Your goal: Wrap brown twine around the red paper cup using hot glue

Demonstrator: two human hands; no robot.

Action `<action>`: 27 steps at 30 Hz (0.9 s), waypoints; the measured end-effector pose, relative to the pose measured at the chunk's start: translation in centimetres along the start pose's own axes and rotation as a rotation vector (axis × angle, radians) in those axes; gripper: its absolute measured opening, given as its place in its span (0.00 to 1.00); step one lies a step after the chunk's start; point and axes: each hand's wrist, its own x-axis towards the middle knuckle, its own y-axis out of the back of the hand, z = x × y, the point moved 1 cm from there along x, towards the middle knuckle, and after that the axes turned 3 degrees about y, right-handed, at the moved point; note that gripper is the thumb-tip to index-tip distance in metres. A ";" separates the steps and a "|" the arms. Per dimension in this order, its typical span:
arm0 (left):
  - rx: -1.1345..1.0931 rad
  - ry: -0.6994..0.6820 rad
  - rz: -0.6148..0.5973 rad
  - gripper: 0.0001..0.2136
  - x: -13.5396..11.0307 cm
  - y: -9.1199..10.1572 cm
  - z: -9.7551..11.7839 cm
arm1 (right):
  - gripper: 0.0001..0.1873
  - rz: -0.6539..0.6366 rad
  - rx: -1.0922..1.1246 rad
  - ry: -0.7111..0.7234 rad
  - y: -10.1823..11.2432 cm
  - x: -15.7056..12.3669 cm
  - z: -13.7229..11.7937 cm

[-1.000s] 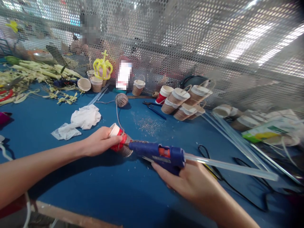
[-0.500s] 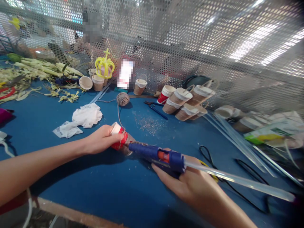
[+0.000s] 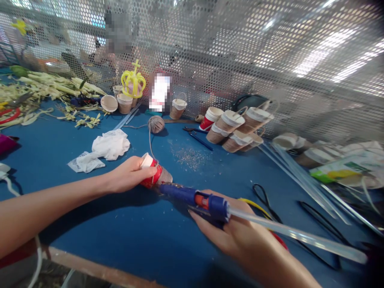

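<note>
My left hand (image 3: 127,175) grips a red paper cup (image 3: 151,174) that lies on its side on the blue table (image 3: 120,224); the cup's lower part is wrapped in brown twine. A strand of twine runs from the cup up to a twine ball (image 3: 156,124). My right hand (image 3: 237,232) is closed round a blue glue gun (image 3: 195,199), whose nozzle touches the wrapped part of the cup. A long clear glue stick (image 3: 297,236) pokes out of the gun's back towards the right.
Several twine-wrapped cups (image 3: 237,130) are stacked at the back by a perforated metal screen (image 3: 240,48). A crumpled white bag (image 3: 103,149), loose glue sticks (image 3: 300,176), black cables (image 3: 312,212), a yellow crown (image 3: 133,82) and pale leaf strips (image 3: 45,92) lie around. Someone sits behind the screen.
The glue gun has dropped lower and tilted, its nozzle now under the cup's wrapped end. My right hand shifted slightly down and left. The left hand kept holding the cup.
</note>
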 end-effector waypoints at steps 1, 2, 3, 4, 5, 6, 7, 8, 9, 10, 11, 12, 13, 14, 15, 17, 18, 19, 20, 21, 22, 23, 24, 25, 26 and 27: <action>0.007 0.000 -0.001 0.13 0.0 0.0 0.0 | 0.05 -0.013 -0.018 0.020 0.0 0.0 0.0; 0.014 -0.002 -0.002 0.13 0.0 0.0 0.0 | 0.06 -0.015 -0.035 0.035 0.1 0.1 0.1; 0.023 -0.006 -0.005 0.13 0.0 0.0 0.1 | 0.07 -0.012 -0.046 0.045 0.1 0.2 0.1; 0.032 -0.014 -0.008 0.13 0.0 0.0 0.0 | 0.08 0.002 -0.049 0.043 0.2 0.3 0.0; 0.044 -0.025 -0.007 0.14 -0.1 -0.1 0.0 | 0.09 0.011 -0.048 0.034 0.3 0.4 0.0; 0.062 -0.038 -0.004 0.14 -0.1 -0.1 0.0 | 0.10 0.013 -0.044 0.009 0.4 0.4 -0.1; 0.087 -0.051 0.002 0.14 -0.2 -0.1 -0.1 | 0.11 0.007 -0.038 -0.034 0.6 0.5 -0.3; 0.119 -0.064 0.011 0.14 -0.2 0.0 -0.1 | 0.13 -0.007 -0.025 -0.095 0.7 0.6 -0.4; 0.156 -0.078 0.020 0.14 -0.3 0.0 -0.2 | 0.15 -0.020 -0.004 -0.165 0.9 0.6 -0.6; 0.196 -0.093 0.028 0.14 -0.3 0.0 -0.2 | 0.16 -0.029 0.022 -0.229 1.0 0.7 -0.7; 0.235 -0.110 0.034 0.14 -0.4 0.0 -0.3 | 0.18 -0.039 0.053 -0.277 1.1 0.8 -0.8; 0.269 -0.126 0.039 0.14 -0.4 0.1 -0.3 | 0.19 -0.051 0.085 -0.308 1.3 0.9 -0.8; 0.297 -0.140 0.042 0.14 -0.4 0.1 -0.3 | 0.20 -0.064 0.113 -0.326 1.4 1.0 -0.8; 0.319 -0.150 0.040 0.14 -0.5 0.1 -0.3 | 0.20 -0.076 0.133 -0.334 1.5 1.1 -0.7; 0.335 -0.158 0.037 0.14 -0.5 0.1 -0.3 | 0.20 -0.089 0.147 -0.337 1.6 1.2 -0.6; 0.354 -0.171 0.032 0.14 -0.5 0.2 -0.3 | 0.21 -0.105 0.158 -0.343 1.6 1.5 -0.4; 0.361 -0.177 0.029 0.13 -0.5 0.2 -0.3 | 0.21 -0.105 0.160 -0.346 1.6 1.6 -0.2; 0.366 -0.184 0.027 0.13 -0.4 0.2 -0.3 | 0.21 -0.105 0.163 -0.347 1.6 1.7 -0.1; 0.372 -0.192 0.026 0.13 -0.4 0.2 -0.3 | 0.21 -0.112 0.167 -0.347 1.6 1.7 0.0; 0.379 -0.198 0.023 0.13 -0.4 0.2 -0.3 | 0.21 -0.121 0.171 -0.347 1.6 1.7 0.0; 0.387 -0.205 0.021 0.12 -0.4 0.2 -0.4 | 0.22 -0.129 0.171 -0.348 1.6 1.7 0.1; 0.394 -0.212 0.020 0.12 -0.4 0.2 -0.4 | 0.21 -0.138 0.171 -0.349 1.5 1.6 0.2; 0.404 -0.221 0.019 0.12 -0.5 0.2 -0.4 | 0.21 -0.147 0.173 -0.352 1.5 1.6 0.3; 0.417 -0.229 0.019 0.12 -0.5 0.2 -0.4 | 0.21 -0.157 0.176 -0.356 1.5 1.5 0.3; 0.433 -0.236 0.017 0.11 -0.5 0.2 -0.4 | 0.20 -0.164 0.178 -0.359 1.5 1.5 0.4; 0.450 -0.245 0.017 0.11 -0.5 0.2 -0.4 | 0.21 -0.170 0.178 -0.362 1.5 1.4 0.4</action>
